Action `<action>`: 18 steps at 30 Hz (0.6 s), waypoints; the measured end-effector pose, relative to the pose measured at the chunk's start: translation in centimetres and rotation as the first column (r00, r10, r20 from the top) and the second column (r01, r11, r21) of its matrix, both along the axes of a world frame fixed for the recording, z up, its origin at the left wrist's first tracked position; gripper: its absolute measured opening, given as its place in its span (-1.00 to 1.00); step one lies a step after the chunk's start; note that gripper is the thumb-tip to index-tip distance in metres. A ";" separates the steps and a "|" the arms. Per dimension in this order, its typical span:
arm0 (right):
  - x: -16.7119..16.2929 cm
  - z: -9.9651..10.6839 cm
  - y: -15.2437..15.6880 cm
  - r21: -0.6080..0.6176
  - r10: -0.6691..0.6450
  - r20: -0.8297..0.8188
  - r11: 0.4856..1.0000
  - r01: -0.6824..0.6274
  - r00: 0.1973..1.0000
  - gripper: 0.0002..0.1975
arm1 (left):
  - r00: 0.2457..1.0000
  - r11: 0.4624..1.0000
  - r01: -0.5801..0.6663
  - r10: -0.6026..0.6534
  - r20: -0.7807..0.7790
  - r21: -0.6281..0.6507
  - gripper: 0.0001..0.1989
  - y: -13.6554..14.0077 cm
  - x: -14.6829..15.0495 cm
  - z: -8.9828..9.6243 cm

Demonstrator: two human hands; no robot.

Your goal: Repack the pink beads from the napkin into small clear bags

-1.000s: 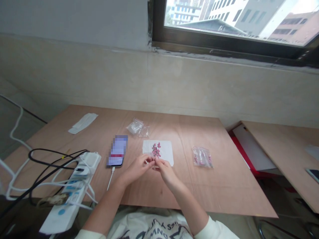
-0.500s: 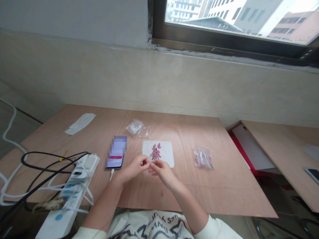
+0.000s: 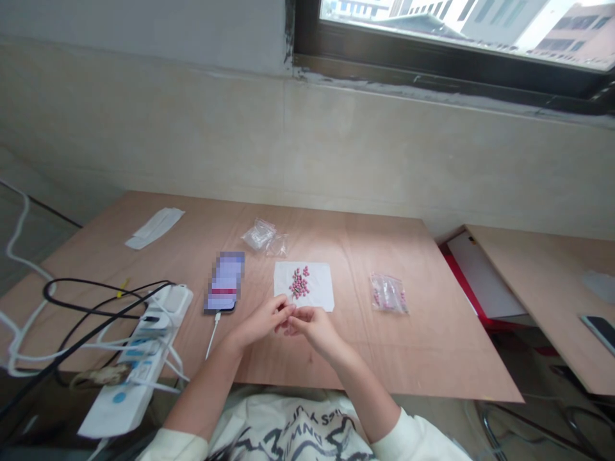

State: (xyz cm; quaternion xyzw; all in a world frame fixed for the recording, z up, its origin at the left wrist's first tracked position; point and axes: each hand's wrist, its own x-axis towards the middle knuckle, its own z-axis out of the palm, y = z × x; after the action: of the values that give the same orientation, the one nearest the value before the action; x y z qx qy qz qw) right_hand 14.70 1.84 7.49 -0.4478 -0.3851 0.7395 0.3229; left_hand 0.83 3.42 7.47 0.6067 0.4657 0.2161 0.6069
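My left hand (image 3: 269, 319) and my right hand (image 3: 312, 325) meet at the near edge of a white sheet (image 3: 321, 289). Both have their fingers pinched together, tips touching or almost touching. Whatever lies between them is too small and too covered to make out. Just beyond the fingertips, a loose pile of small pink bead-like pieces (image 3: 300, 283) lies on the sheet. To the right rests a clear zip bag (image 3: 389, 294) with more pink pieces inside. Behind the sheet sit crumpled clear plastic bags (image 3: 263, 237).
Left of the sheet lies a phone (image 3: 225, 282) with a white charging cable (image 3: 213, 334). A power strip (image 3: 139, 365) with tangled black and white cords covers the table's left front. A folded white paper (image 3: 154, 228) lies at the back left. A second table (image 3: 548, 282) stands at right.
The view has tilted slightly, so the table sits higher in the picture. My fingers have shifted a little and stay pinched together; the pink pile looks the same.
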 end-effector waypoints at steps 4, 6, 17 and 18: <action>0.3 0.3 0.2 -0.052 -0.003 0.017 0.999 0.004 1.000 -0.66 | 1.000 0.999 0.012 -0.012 0.004 -0.035 -0.69 0.2 0.1 0.1; 0.3 0.4 0.4 -0.064 -0.021 0.005 0.998 0.021 1.000 -0.65 | 1.000 0.999 0.021 -0.021 0.002 -0.031 -0.70 0.5 0.1 0.3; 0.0 0.4 2.3 -0.130 -0.022 -0.010 0.991 0.021 1.000 -0.58 | 0.967 0.979 0.137 -0.100 -0.233 0.148 -0.81 2.1 -0.9 0.1; 0.0 0.5 2.4 -0.129 -0.024 -0.001 0.991 0.023 1.000 -0.59 | 0.965 0.978 0.144 -0.105 -0.239 0.151 -0.81 2.2 -0.9 0.1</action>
State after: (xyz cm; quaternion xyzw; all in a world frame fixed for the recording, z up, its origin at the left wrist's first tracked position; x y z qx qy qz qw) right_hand 14.68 4.22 7.97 -0.4711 -0.3308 0.7596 0.3026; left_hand -0.11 5.63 7.59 0.7044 0.4738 0.1439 0.5085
